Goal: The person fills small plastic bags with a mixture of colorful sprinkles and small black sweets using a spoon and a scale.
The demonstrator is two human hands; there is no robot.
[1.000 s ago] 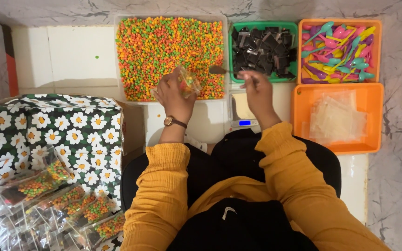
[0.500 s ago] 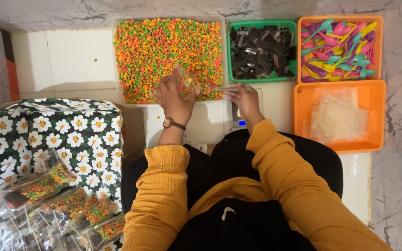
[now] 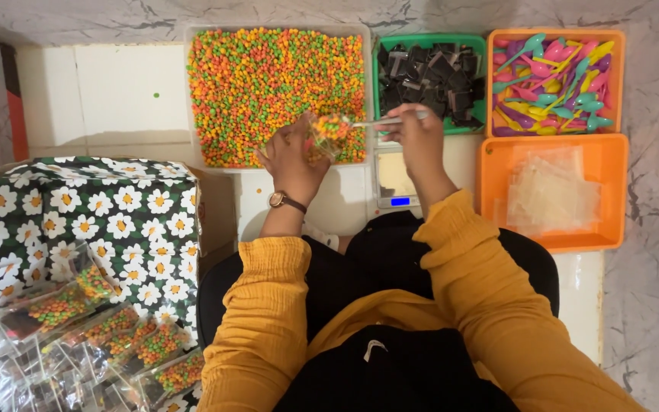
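My left hand (image 3: 293, 160), with a watch on the wrist, holds a small clear bag (image 3: 328, 139) partly filled with candy at the near edge of the big tray of orange, green and yellow candy (image 3: 253, 76). My right hand (image 3: 413, 136) grips a metal spoon (image 3: 379, 122) whose bowl, heaped with candy, is at the bag's mouth. Both sleeves are mustard yellow.
A small digital scale (image 3: 395, 183) sits below my right hand. A green tray of black clips (image 3: 430, 67), an orange tray of coloured plastic spoons (image 3: 554, 80) and an orange tray of clear bags (image 3: 551, 194) stand to the right. Filled bags (image 3: 93, 336) lie on a daisy-print box (image 3: 78, 214) at left.
My right hand has moved left from near the green tray, bringing the loaded spoon over to the bag in my left hand. The left hand has stayed in place.
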